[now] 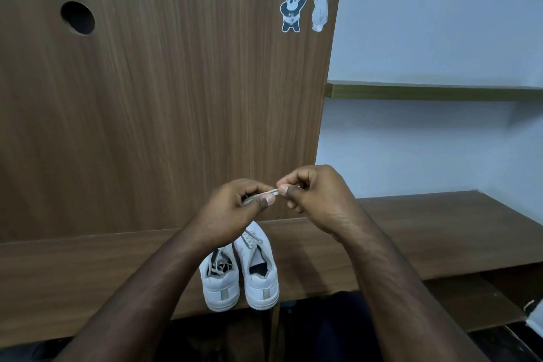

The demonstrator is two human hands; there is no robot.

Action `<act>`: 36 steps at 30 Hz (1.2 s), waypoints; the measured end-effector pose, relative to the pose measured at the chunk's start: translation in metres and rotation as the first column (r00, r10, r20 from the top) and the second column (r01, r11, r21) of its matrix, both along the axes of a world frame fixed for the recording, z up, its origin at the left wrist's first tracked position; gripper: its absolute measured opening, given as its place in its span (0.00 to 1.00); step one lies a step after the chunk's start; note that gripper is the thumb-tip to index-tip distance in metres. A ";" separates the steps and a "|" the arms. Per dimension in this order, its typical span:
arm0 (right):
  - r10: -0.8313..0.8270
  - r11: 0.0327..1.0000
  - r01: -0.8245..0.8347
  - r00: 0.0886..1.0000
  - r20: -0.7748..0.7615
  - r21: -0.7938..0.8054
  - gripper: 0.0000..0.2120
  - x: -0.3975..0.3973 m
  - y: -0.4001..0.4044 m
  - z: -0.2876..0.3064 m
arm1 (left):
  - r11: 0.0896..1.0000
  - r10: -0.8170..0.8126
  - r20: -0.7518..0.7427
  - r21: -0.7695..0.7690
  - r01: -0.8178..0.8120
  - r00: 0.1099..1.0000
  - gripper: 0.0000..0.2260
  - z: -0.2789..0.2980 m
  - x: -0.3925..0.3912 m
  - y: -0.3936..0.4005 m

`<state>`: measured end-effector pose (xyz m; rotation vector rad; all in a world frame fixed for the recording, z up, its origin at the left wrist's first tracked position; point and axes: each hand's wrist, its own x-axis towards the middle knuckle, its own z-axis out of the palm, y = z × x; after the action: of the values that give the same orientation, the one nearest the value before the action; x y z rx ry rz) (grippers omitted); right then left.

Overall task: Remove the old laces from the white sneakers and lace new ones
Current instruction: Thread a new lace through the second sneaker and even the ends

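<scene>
A pale lace (266,193) is held above the two white sneakers (239,270) on the tabletop (411,238). The left hand (238,209) pinches it at 9 o'clock; the right hand (314,194), at 3 o'clock, pinches its tip. Forearms cover the sneakers' toes. Bear stickers (302,12) sit at 12 o'clock.

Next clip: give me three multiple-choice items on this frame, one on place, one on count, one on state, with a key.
1. The two white sneakers stand on: A the brown wooden desk; B the green wall shelf; C the floor.
2. Whole bear stickers on the wooden panel: A one; B two; C four.
3. The pale shoelace is: A tied in a bow; B lying flat; C pinched by both hands.

Key: A, heels sit at the desk edge; B, a panda and a pale bear; C, left hand and right hand pinch it.
</scene>
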<state>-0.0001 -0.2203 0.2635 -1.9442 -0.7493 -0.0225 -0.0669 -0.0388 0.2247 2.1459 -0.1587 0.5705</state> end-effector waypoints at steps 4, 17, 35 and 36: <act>0.049 0.996 -0.040 0.993 -0.104 0.081 0.05 -0.002 0.003 0.001 | 0.993 0.079 0.056 0.083 -0.083 0.995 0.04 0.001 -0.001 -0.004; 0.023 0.982 0.019 0.975 0.220 -0.189 0.14 -0.006 0.002 0.003 | 0.967 0.161 0.135 0.174 -0.184 0.978 0.07 0.001 0.002 -0.009; 0.214 0.937 -0.251 0.962 -0.168 -0.242 0.11 -0.001 -0.001 -0.007 | 0.999 0.034 0.010 -0.009 -0.034 0.999 0.07 0.004 0.011 -0.002; 0.287 0.949 -0.310 0.922 -0.261 -0.051 0.09 -0.005 0.002 -0.008 | 0.990 0.016 0.021 -0.137 -0.013 1.000 0.08 -0.001 0.012 -0.003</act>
<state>-0.0048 -0.2188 0.2557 -1.8529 -0.8804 0.4444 -0.0554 -0.0420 0.2236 2.0093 -0.1132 0.5968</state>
